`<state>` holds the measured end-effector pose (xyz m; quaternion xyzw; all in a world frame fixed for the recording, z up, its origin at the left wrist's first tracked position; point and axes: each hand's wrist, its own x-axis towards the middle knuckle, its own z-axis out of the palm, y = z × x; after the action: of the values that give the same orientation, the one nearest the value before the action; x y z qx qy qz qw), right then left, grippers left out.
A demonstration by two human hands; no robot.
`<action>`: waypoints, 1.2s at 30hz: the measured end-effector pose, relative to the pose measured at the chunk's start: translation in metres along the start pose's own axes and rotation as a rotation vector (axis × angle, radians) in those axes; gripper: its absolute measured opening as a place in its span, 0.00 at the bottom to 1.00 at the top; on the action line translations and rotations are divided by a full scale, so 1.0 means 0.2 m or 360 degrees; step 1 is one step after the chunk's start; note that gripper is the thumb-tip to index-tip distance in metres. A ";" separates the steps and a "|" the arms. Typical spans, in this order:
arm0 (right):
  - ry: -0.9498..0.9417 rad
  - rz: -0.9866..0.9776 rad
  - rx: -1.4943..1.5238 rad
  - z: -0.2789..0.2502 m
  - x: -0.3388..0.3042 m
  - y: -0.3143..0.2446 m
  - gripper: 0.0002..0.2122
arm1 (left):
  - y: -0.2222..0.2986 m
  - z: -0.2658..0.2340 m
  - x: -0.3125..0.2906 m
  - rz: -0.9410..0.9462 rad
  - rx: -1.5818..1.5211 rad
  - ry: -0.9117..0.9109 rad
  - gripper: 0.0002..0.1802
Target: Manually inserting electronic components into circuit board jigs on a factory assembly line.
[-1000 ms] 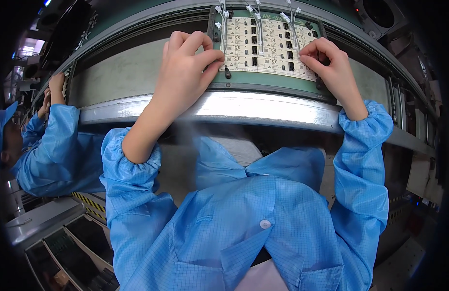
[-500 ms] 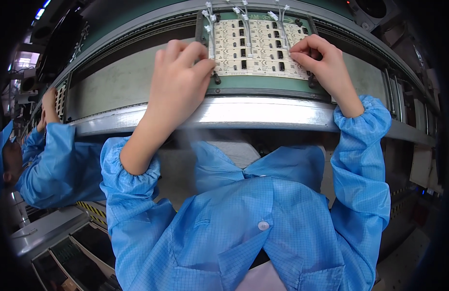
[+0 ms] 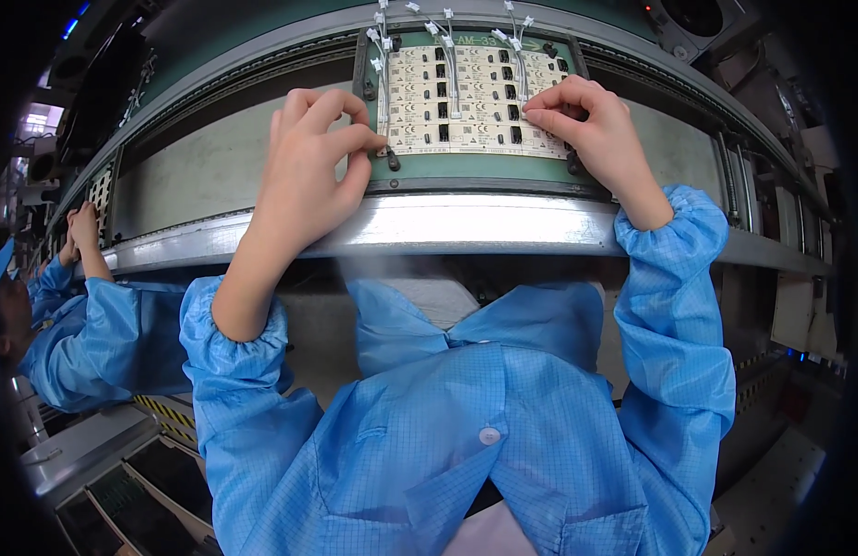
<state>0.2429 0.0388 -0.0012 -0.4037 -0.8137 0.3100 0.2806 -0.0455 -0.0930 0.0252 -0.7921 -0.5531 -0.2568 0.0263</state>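
Resting our left hand [image 3: 313,171] at the white board panel's [image 3: 466,139] near-left corner, seemingly steadying it, we hold our right hand [image 3: 600,130] beside a wire [image 3: 522,78], cannot tell whether either pinches anything, and see white plugs [image 3: 515,44] beyond our fingertips, perhaps laid outward for clearance.

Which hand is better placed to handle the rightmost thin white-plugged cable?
Probably the right hand: its fingertips are by the cable's end; the left hand is near the cream rectangular panel's left edge.
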 end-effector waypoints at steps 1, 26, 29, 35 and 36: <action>0.0016 -0.0014 -0.0068 0.01 0.00 -0.01 0.07 | 0.00 0.00 -0.01 0.0039 0.0038 0.0025 0.11; 0.0000 -0.0645 -0.0796 -0.17 -0.01 -0.27 0.12 | -0.06 -0.13 0.68 0.0233 0.0290 0.0004 0.12; 0.0125 -0.0210 -0.0432 -0.27 0.26 -0.13 0.08 | -0.14 0.03 1.00 0.0004 0.0497 -0.0187 0.18; 0.0758 -0.0221 -0.1053 -0.36 0.64 0.20 0.10 | -0.26 0.25 1.40 -0.0218 0.0614 -0.0239 0.18; 0.0756 -0.0181 -0.1041 -0.36 0.67 0.23 0.09 | -0.26 0.28 1.43 -0.0257 0.0592 -0.0262 0.18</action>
<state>0.2463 0.1928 0.0396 -0.4863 -0.8030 -0.0831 0.3343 0.0027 0.1927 0.0888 -0.7451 -0.6529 -0.0859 0.1061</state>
